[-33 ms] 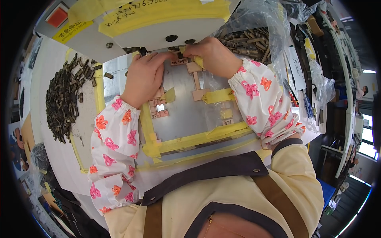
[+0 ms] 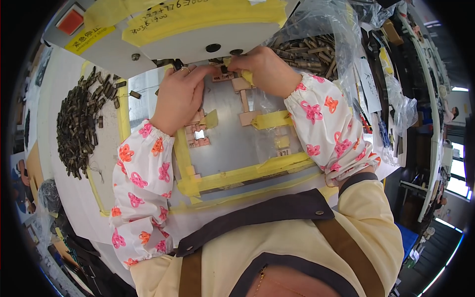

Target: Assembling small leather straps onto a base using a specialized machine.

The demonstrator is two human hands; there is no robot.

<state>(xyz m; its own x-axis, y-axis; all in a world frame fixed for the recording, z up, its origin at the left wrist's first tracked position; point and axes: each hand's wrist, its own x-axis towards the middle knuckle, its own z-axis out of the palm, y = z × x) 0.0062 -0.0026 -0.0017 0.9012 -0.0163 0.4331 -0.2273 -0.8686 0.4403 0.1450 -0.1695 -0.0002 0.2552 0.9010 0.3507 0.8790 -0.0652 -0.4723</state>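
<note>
Both hands are under the front edge of a white machine head (image 2: 173,49). My left hand (image 2: 180,94) bends over the metal plate (image 2: 222,143), index finger stretched right to a small dark piece (image 2: 224,69) at a pinkish block (image 2: 222,77). Its other fingertips are hidden. From the other side my right hand (image 2: 264,72) reaches the same dark piece with closed fingers, yellow tape (image 2: 247,76) by its fingertips. More pinkish blocks (image 2: 250,119) are fixed on the plate with yellow tape. A stepped group of small blocks (image 2: 199,138) lies below my left wrist.
Left of the plate lies a heap of small dark rectangular pieces (image 2: 79,123), some with thin wires. Longer brown pieces (image 2: 311,52) are piled beyond my right hand beside clear plastic (image 2: 341,24). A red button (image 2: 71,22) sits on the machine. Yellow tape (image 2: 237,177) borders the plate.
</note>
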